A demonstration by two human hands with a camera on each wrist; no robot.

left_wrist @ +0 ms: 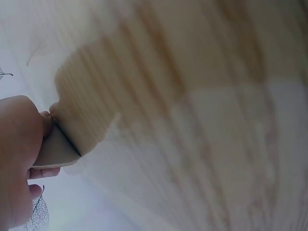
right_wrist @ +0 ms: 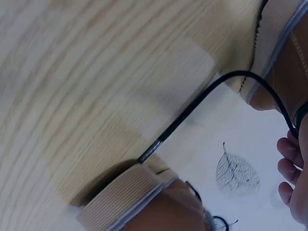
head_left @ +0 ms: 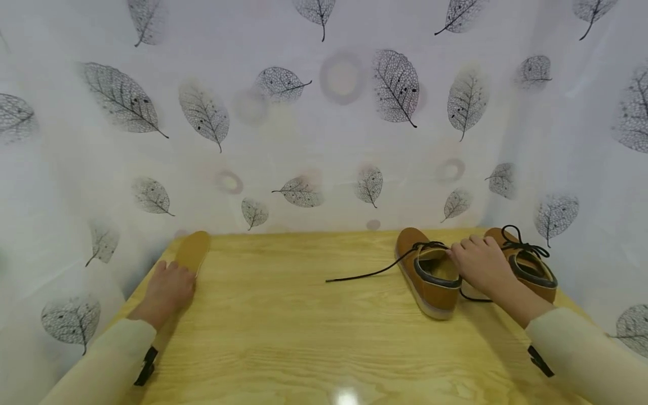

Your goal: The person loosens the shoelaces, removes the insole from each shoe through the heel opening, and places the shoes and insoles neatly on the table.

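Observation:
At the table's far left, my left hand (head_left: pixel 169 287) holds a tan insole (head_left: pixel 194 250). In the left wrist view the thumb and fingers pinch this insole (left_wrist: pixel 57 150) by its edges, close to the tabletop. My right hand (head_left: pixel 481 264) grips the right side of the opening of a brown shoe (head_left: pixel 422 281), near its tongue. Its fingertips (right_wrist: pixel 288 168) are curled in the right wrist view, where the grip is partly cut off. The shoe's black lace (head_left: pixel 361 276) is untied, one end stretched leftward. Another lace end (right_wrist: pixel 192 103) hangs down beside the right hand.
A matching brown shoe (head_left: pixel 541 287) stands right of my right hand, its lace tied in a bow (head_left: pixel 523 244). Both shoes rest on the wood-grain table (head_left: pixel 293 320). A white leaf-print curtain (head_left: pixel 324 135) bounds the table's back and sides.

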